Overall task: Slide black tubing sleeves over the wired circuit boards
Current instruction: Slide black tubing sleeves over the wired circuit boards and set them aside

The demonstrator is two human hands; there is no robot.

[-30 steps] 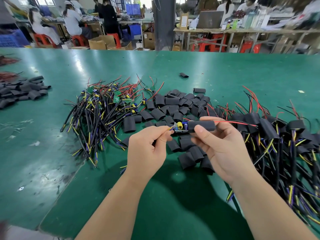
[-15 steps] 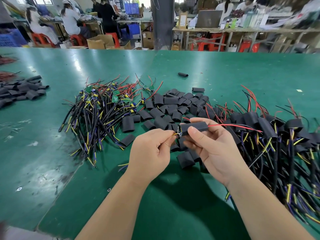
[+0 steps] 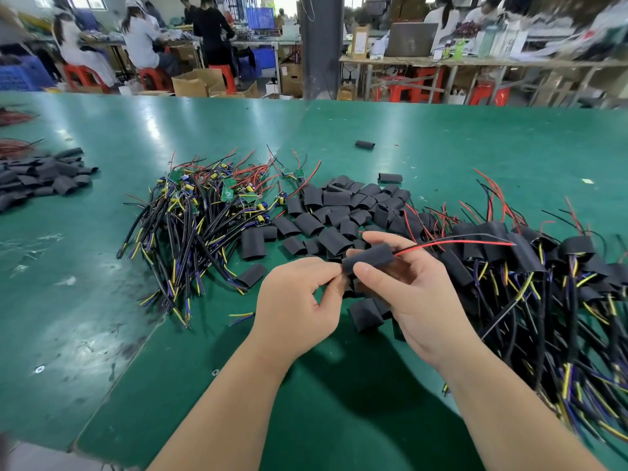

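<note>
While both hands meet above the green table (image 3: 136, 137), right hand (image 3: 418, 300) curled round a black tubing sleeve (image 3: 370, 258), left hand (image 3: 295, 300) pinching the sleeve's left end, red wire (image 3: 458, 244) trailing rightward from it, loose sleeves (image 3: 339, 205) heaped just behind, wired boards (image 3: 210, 212) piled further left.
</note>
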